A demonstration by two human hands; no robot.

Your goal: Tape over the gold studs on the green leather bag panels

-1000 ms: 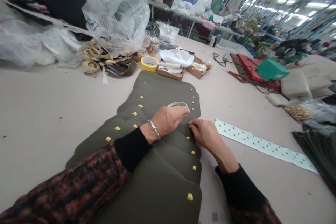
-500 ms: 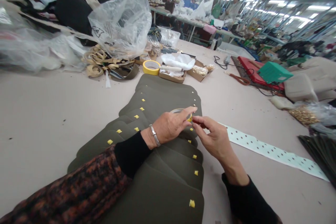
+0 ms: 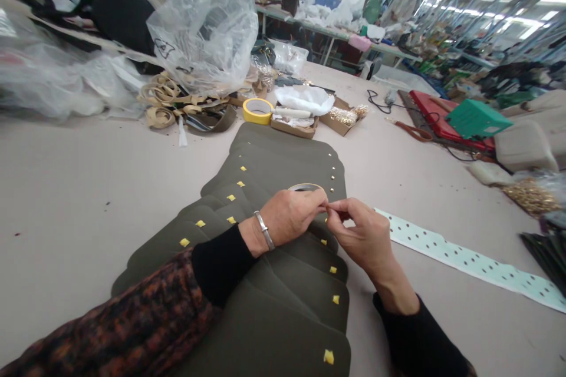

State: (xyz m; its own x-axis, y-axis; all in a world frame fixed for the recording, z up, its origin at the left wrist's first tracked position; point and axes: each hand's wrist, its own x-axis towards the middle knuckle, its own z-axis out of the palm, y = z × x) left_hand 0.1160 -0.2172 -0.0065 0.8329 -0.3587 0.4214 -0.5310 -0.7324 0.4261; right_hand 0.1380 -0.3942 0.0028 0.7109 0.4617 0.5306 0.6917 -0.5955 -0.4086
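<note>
My left hand [image 3: 295, 212], a metal bangle at its wrist, is closed around a roll of tape [image 3: 306, 185]; only the roll's upper rim shows past the fingers. Fingertips of my right hand [image 3: 360, 232] are pinched together against the left fingertips, at the roll's edge. What lies between them is too small to make out. Beneath both hands, dark olive panels [image 3: 283, 159] overlap in a fanned stack. Small yellow tape pieces [image 3: 333, 270] dot both sides of the panels, and tiny shiny studs [image 3: 332, 177] show near the far right edge.
A second yellow tape roll [image 3: 257, 111] stands behind the panels, beside small boxes [image 3: 294, 125] of parts. Coiled straps [image 3: 165, 100] and a clear plastic bag [image 3: 203, 35] lie at far left. A pale dotted strip [image 3: 442, 250] and a green box [image 3: 478, 119] are on the right.
My left index finger, stretched out before, has curled in. The fingertips of both hands have come together at the tape roll. The camera view has shifted slightly.
</note>
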